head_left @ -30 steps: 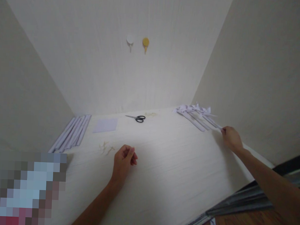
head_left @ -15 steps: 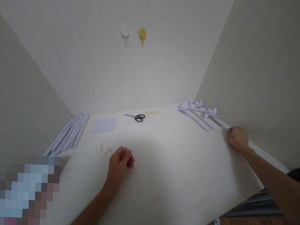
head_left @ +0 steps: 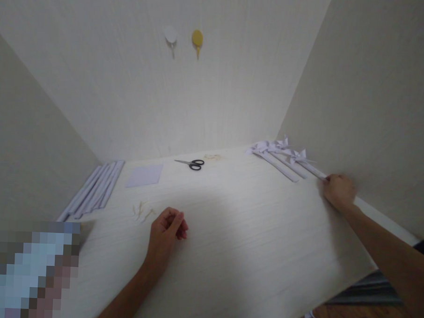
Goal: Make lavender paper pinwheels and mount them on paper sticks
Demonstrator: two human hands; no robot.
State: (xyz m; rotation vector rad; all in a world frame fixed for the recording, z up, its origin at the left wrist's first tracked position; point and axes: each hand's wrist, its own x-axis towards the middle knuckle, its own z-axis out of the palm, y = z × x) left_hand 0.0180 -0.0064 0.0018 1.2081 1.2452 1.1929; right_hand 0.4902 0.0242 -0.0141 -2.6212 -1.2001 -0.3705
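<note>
My right hand (head_left: 339, 191) is closed on the near end of a paper pinwheel's rolled stick (head_left: 313, 170), at the table's right side by the wall. The folded head of that pinwheel (head_left: 297, 156) points away from me. Left of it lie more white paper pinwheels (head_left: 265, 147), their sticks (head_left: 280, 167) side by side. My left hand (head_left: 169, 225) hovers over or rests on the middle of the white table (head_left: 229, 253), fingers curled together; whether anything is inside them is hidden. Close to it are several thin pale sticks or strips (head_left: 142, 212).
Black-handled scissors (head_left: 195, 165) lie at the back beside more pale strips (head_left: 214, 157). A stack of square paper (head_left: 145, 175) and several rolled paper sticks (head_left: 101, 187) are on the left. Walls enclose three sides; two hooks (head_left: 197, 39) hang behind. A paper scrap (head_left: 309, 315) is on the floor.
The view has shifted slightly. My right hand stays on the pinwheel stick at the right edge, and my left hand keeps its curled pose.
</note>
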